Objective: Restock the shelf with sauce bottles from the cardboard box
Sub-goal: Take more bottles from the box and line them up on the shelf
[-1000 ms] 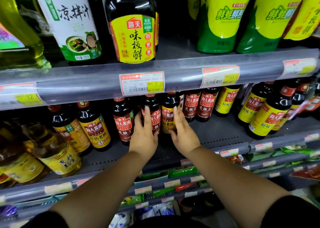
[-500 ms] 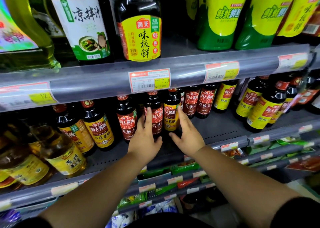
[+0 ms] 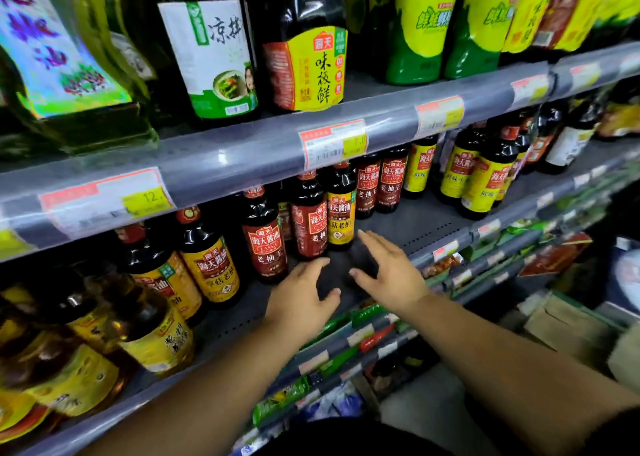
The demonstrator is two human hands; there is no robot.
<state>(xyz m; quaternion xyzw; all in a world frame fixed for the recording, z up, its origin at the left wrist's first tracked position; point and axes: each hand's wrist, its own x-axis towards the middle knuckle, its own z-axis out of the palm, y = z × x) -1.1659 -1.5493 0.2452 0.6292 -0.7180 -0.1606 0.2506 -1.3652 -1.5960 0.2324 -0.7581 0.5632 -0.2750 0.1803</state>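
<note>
Head view looks down at a grey metal shelf (image 3: pixel 426 223) stocked with bottles. Over its front edge the left grip (image 3: pixel 301 299) is open, fingers loosely spread and holding nothing. Just beyond its fingertips a dark glass sauce bottle with a red label (image 3: pixel 310 227) stands upright. The right grip (image 3: pixel 391 275) is likewise open and empty, palm turned inward. Just past its fingertips stands a dark sauce bottle with a yellow label (image 3: pixel 341 218), right beside the red-labelled one. Bare shelf shows between the two grips. Left of the left grip, another red-labelled dark bottle (image 3: pixel 265 247) stands upright. Well below and right of the right grip sits a blurred brown cardboard box (image 3: pixel 564 331).
</note>
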